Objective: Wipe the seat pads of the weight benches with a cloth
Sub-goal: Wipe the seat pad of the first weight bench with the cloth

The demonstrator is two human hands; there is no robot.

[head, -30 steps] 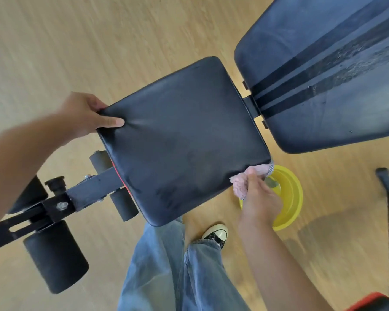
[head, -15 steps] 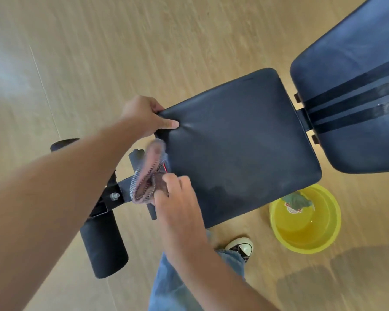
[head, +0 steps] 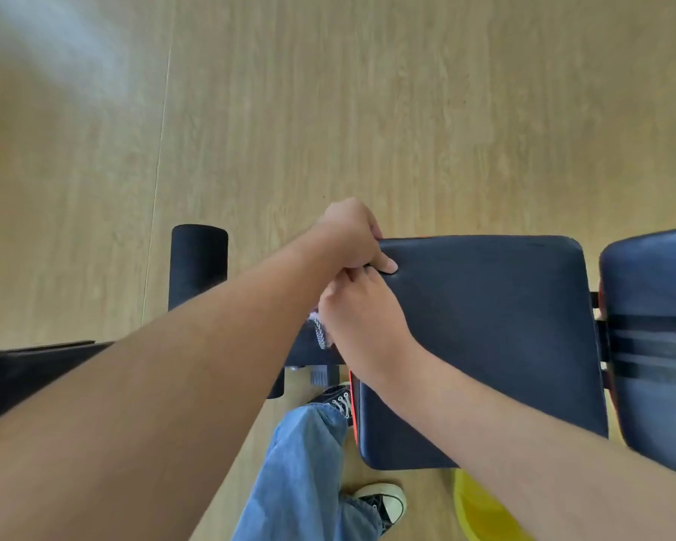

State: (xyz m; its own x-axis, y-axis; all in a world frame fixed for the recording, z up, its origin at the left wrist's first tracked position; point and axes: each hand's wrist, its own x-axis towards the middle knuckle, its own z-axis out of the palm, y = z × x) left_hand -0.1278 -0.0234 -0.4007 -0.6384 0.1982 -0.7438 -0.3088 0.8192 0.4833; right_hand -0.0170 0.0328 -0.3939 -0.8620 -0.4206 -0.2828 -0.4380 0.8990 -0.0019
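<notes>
Legs: your jeans (head: pixel 305 474) and two black sneakers stand on the floor at the near left corner of the seat pad; one shoe (head: pixel 383 501) is nearest you, the other (head: pixel 338 398) sits right against the pad's left edge.
Bucket: a yellow bucket (head: pixel 481 509) is on the floor just past the pad's near edge, mostly hidden under your right forearm.
Seat pad: the dark pad (head: pixel 496 337) lies flat, with a thin red trim showing along its left edge.
Right hand: your right hand (head: pixel 361 326) lies over the pad's left edge, fingers curled down around the cloth, pressing it against that edge.
Cloth: only a small pinkish-grey tuft of the cloth (head: pixel 321 333) shows, poking out left of your right hand at the pad's left edge.
Left hand: your left hand (head: pixel 350 238) clamps the pad's far left corner, thumb flat on top, fingers wrapped over the rim; it touches your right hand.
Back pad: the back pad (head: pixel 656 337), with dark stripes, sits just beside the seat pad's right edge, across a narrow gap.
Foam roller: a black roller (head: pixel 198 263) stands out left of the pad, beyond your left forearm.
Floor: pale wood floor (head: pixel 367 111) fills the far part of the view.
</notes>
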